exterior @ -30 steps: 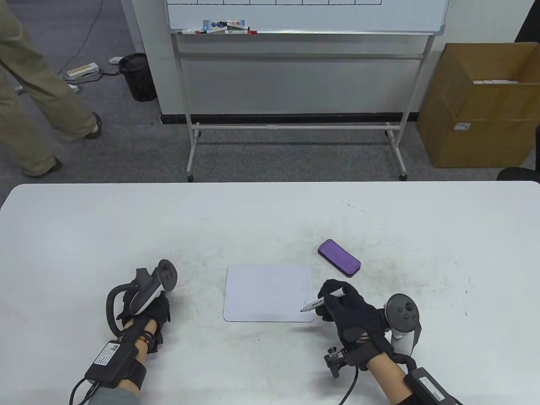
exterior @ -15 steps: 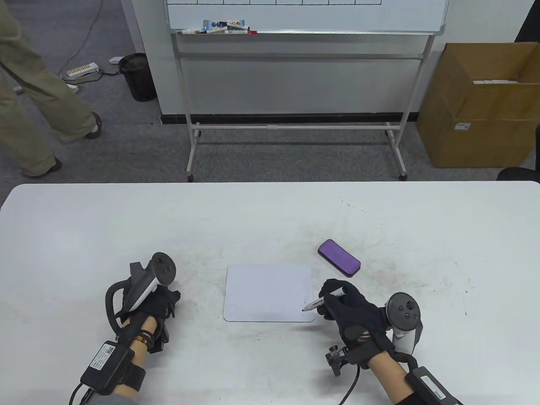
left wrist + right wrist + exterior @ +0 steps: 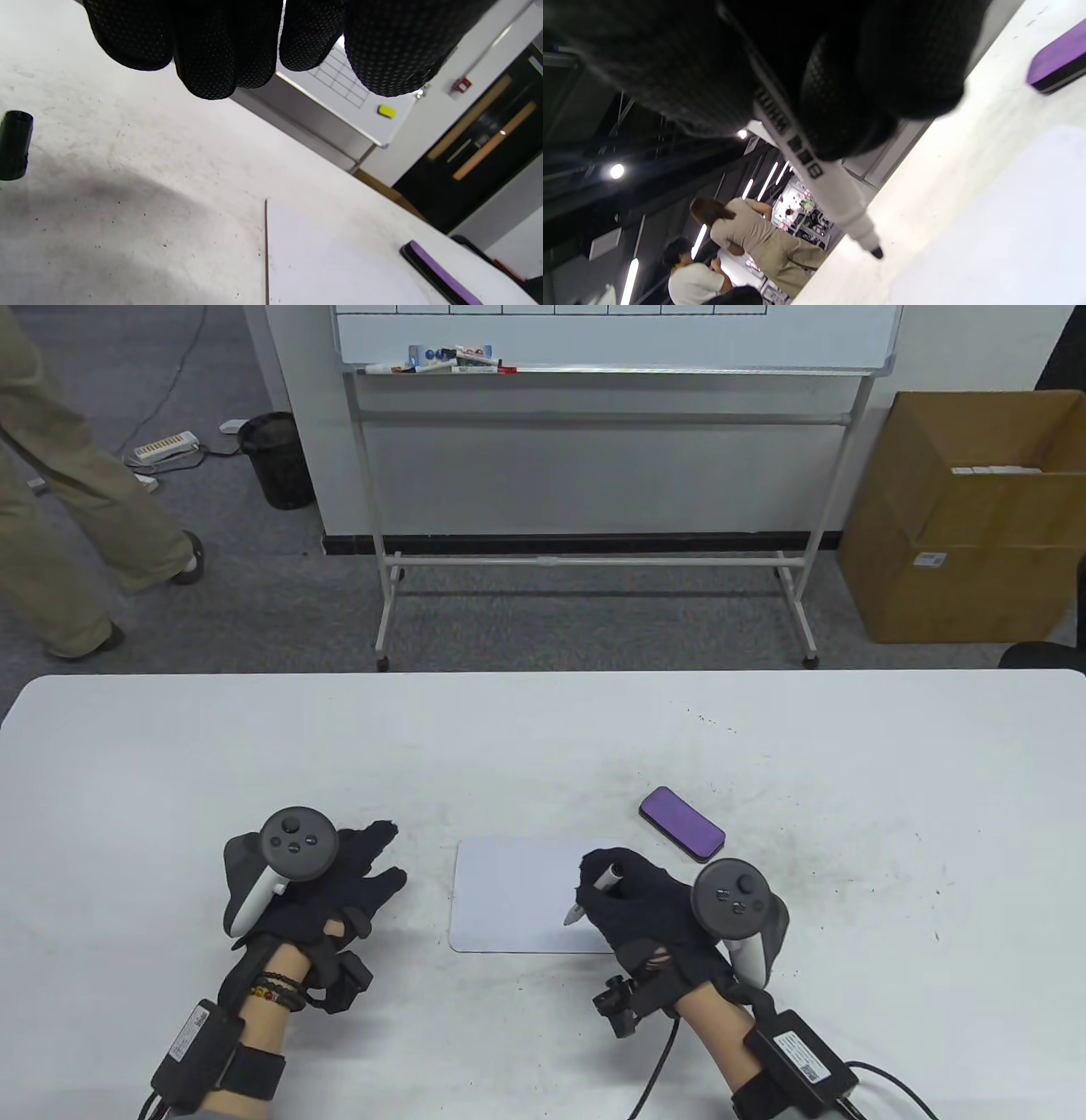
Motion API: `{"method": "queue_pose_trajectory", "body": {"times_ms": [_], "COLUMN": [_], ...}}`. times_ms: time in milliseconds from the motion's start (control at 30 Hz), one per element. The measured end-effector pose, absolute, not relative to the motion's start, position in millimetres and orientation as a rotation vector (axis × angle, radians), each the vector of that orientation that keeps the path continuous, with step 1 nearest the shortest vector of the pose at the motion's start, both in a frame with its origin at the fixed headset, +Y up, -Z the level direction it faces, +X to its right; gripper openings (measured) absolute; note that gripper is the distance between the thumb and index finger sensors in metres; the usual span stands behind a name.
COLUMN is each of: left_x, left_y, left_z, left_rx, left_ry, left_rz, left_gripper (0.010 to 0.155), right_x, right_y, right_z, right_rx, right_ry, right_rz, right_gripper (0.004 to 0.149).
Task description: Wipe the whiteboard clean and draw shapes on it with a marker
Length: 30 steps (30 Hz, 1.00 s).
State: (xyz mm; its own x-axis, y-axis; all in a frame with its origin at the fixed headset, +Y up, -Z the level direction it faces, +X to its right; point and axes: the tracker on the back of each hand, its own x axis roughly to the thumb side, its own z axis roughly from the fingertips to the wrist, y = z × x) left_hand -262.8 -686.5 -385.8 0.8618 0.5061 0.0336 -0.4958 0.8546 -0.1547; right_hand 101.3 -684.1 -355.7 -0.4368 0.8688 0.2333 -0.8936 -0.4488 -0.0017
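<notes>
Table view: right hand around marker

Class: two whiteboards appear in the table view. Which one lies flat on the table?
The small blank whiteboard between the hands lies flat; the large gridded whiteboard stands upright on a wheeled frame.

Whiteboard between the hands on the table.
Eraser behind its right corner; cap, perhaps the marker's, lies left.

Office: rolling whiteboard, carpet
</notes>
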Motion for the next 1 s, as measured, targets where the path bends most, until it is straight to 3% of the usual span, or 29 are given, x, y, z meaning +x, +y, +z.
{"method": "queue_pose_trajectory", "body": {"times_ms": [367,1000], "left_x": [-210.1,-186.1], "left_y": [-731.8,-749.9], "left_z": [-386.5,-380.9], "left_rx": [-0.260,-0.475], "left_ry": [-0.202,-0.287], "left_rz": [0.259,0.127], "left_gripper": [0.063,0.063], "right_x": [31.9,-0.5], "right_y": [-696.6,-739.1], "right_z": [-399.0,-437.1], "right_rx": [0.223,0.132], "right_ry": [-0.059,0.017], "right_rz": [2.167,2.285], "right_gripper": [0.046,0.046]}}
